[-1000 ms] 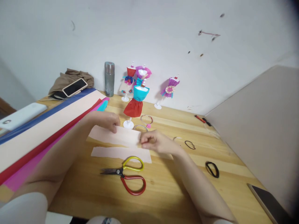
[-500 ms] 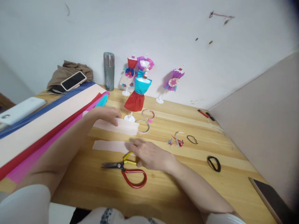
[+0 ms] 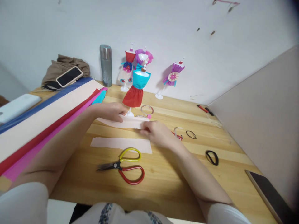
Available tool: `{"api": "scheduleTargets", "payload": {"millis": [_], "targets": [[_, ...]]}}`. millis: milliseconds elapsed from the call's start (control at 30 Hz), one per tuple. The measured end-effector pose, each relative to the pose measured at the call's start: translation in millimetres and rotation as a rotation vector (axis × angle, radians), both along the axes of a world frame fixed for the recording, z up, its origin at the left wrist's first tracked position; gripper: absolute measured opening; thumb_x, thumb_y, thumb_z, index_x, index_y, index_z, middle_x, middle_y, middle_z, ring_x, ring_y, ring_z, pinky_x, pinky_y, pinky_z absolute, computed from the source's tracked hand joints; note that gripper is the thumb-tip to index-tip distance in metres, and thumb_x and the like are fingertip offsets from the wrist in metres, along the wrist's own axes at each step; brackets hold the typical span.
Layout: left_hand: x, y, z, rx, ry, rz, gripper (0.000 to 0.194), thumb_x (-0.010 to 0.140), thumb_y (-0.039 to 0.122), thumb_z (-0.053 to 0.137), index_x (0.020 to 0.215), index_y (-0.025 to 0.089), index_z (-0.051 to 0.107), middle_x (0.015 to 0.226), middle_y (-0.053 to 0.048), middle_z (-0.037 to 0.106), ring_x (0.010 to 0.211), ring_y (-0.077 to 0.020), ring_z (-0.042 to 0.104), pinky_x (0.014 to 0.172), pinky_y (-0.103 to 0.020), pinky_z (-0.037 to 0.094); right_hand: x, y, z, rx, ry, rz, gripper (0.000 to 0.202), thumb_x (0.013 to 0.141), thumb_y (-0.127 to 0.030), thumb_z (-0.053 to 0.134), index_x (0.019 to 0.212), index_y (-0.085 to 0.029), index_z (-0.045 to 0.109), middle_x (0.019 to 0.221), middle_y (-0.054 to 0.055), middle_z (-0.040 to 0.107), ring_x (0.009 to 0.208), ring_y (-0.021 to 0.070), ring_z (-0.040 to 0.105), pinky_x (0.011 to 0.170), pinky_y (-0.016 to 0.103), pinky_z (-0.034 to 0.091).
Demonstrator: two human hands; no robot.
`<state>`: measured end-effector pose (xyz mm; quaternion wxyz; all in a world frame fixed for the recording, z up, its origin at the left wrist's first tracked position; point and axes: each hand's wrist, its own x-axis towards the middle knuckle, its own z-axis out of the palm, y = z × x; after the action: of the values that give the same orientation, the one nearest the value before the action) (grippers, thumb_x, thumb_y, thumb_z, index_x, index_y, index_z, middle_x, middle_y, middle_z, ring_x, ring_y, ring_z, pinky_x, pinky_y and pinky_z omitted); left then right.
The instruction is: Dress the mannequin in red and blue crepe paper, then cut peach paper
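Observation:
A pale pink paper strip [image 3: 130,122] is held across the wooden table by both hands. My left hand [image 3: 113,112] pinches its upper edge near the middle, just in front of the stand with a turquoise top [image 3: 141,79] and red skirt [image 3: 133,96]. The strip's right end is gripped by my right hand [image 3: 155,132], fingers curled. Nearer to me, a second pale strip [image 3: 121,144] lies flat. Below it rest scissors [image 3: 115,165] with one yellow and one red handle, blades pointing left, touched by neither hand.
Long coloured paper sheets [image 3: 58,109] run along the left under my forearm. Behind stand a grey bottle [image 3: 106,67] and a purple-dressed stand [image 3: 174,74]. Rolls of tape [image 3: 147,109], a black band [image 3: 212,157] and a dark tablet [image 3: 268,194] lie on the table.
My right hand has left the nearer strip and scissors, moved up and taken the farther strip's right end. My left hand has shifted slightly right. The view has tilted slightly.

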<state>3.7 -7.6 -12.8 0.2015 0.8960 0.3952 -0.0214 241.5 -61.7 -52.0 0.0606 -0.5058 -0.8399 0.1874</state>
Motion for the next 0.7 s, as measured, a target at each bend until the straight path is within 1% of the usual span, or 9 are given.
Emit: {"api": "scheduleTargets", "payload": {"millis": [100, 167, 233, 333, 400, 467, 567, 633, 700], "targets": [[2.2, -1.1, 2.3, 0.024, -0.056, 0.034, 0.011, 0.072, 0.027, 0.057, 0.073, 0.019, 0.049, 0.073, 0.001, 0.052, 0.067, -0.0150, 0.049, 0.057, -0.025, 0.031, 16.2, 16.5, -5.1, -0.056, 0.199, -0.043, 0.013, 0.084, -0.029, 0.062, 0.076, -0.019, 0.057, 0.072, 0.000, 0.061, 0.064, 0.0141, 0.053, 0.059, 0.027, 0.035], [0.4, 1.2, 0.9, -0.008, -0.104, 0.031, 0.015, 0.076, 0.033, 0.056, 0.076, 0.019, 0.052, 0.076, 0.001, 0.055, 0.069, -0.0154, 0.052, 0.059, -0.025, 0.033, 25.2, 25.4, -8.0, -0.103, 0.374, -0.032, 0.019, 0.079, -0.034, 0.067, 0.083, -0.020, 0.055, 0.078, 0.001, 0.061, 0.069, 0.0155, 0.056, 0.064, 0.028, 0.042], [-2.8, 4.7, -2.0, -0.048, -0.141, 0.008, 0.017, 0.079, 0.036, 0.054, 0.079, 0.019, 0.055, 0.079, 0.000, 0.058, 0.072, -0.0156, 0.055, 0.060, -0.024, 0.036, 31.4, 31.8, -8.7, -0.113, 0.531, -0.042, 0.030, 0.075, -0.038, 0.071, 0.092, -0.019, 0.055, 0.091, 0.005, 0.064, 0.079, 0.0186, 0.060, 0.070, 0.031, 0.048], [-5.9, 8.8, -6.8, -0.092, -0.180, -0.037, 0.021, 0.082, 0.038, 0.053, 0.085, 0.018, 0.059, 0.084, -0.001, 0.062, 0.077, -0.0172, 0.058, 0.063, -0.024, 0.038, 34.5, 36.2, -7.7, -0.132, 0.727, -0.103, 0.057, 0.070, -0.041, 0.076, 0.119, -0.020, 0.054, 0.118, 0.012, 0.062, 0.097, 0.0233, 0.063, 0.078, 0.036, 0.052], [-5.4, 9.6, -8.9, -0.125, -0.195, -0.060, 0.023, 0.083, 0.038, 0.052, 0.085, 0.016, 0.060, 0.085, -0.003, 0.064, 0.078, -0.0178, 0.059, 0.065, -0.025, 0.040, 32.3, 36.6, -8.5, -0.183, 0.846, -0.113, 0.072, 0.066, -0.042, 0.080, 0.130, -0.022, 0.051, 0.125, 0.013, 0.060, 0.101, 0.0239, 0.063, 0.080, 0.037, 0.052], [-3.4, 9.1, -9.8, -0.160, -0.214, -0.086, 0.024, 0.084, 0.037, 0.050, 0.083, 0.016, 0.061, 0.084, -0.003, 0.064, 0.077, -0.0174, 0.059, 0.065, -0.025, 0.041, 27.8, 36.0, -11.2, -0.217, 0.932, -0.091, 0.065, 0.064, -0.043, 0.081, 0.121, -0.022, 0.058, 0.117, 0.011, 0.064, 0.097, 0.0229, 0.064, 0.079, 0.035, 0.052], [-0.9, 7.4, -9.7, -0.182, -0.229, -0.111, 0.025, 0.086, 0.036, 0.049, 0.077, 0.016, 0.062, 0.078, -0.002, 0.062, 0.071, -0.0164, 0.057, 0.063, -0.026, 0.040, 20.1, 34.7, -16.0, -0.242, 0.977, -0.122, 0.034, 0.066, -0.045, 0.078, 0.084, -0.019, 0.068, 0.085, 0.005, 0.069, 0.076, 0.0185, 0.063, 0.069, 0.032, 0.050], [-0.9, 6.4, -9.3, -0.174, -0.211, -0.095, 0.025, 0.085, 0.036, 0.052, 0.075, 0.017, 0.063, 0.076, -0.002, 0.063, 0.069, -0.0166, 0.056, 0.062, -0.026, 0.039, 16.2, 33.9, -17.5, -0.256, 0.987, -0.186, 0.030, 0.067, -0.046, 0.076, 0.071, -0.018, 0.067, 0.069, 0.003, 0.067, 0.063, 0.0158, 0.059, 0.063, 0.030, 0.048], [-2.5, 5.7, -8.7, -0.169, -0.191, -0.064, 0.022, 0.082, 0.038, 0.059, 0.083, 0.018, 0.068, 0.083, -0.003, 0.067, 0.074, -0.0187, 0.059, 0.064, -0.026, 0.040, 13.8, 33.7, -17.3, -0.241, 1.014, -0.260, 0.030, 0.065, -0.046, 0.075, 0.070, -0.017, 0.069, 0.064, 0.002, 0.067, 0.060, 0.0156, 0.058, 0.062, 0.030, 0.047]]}}
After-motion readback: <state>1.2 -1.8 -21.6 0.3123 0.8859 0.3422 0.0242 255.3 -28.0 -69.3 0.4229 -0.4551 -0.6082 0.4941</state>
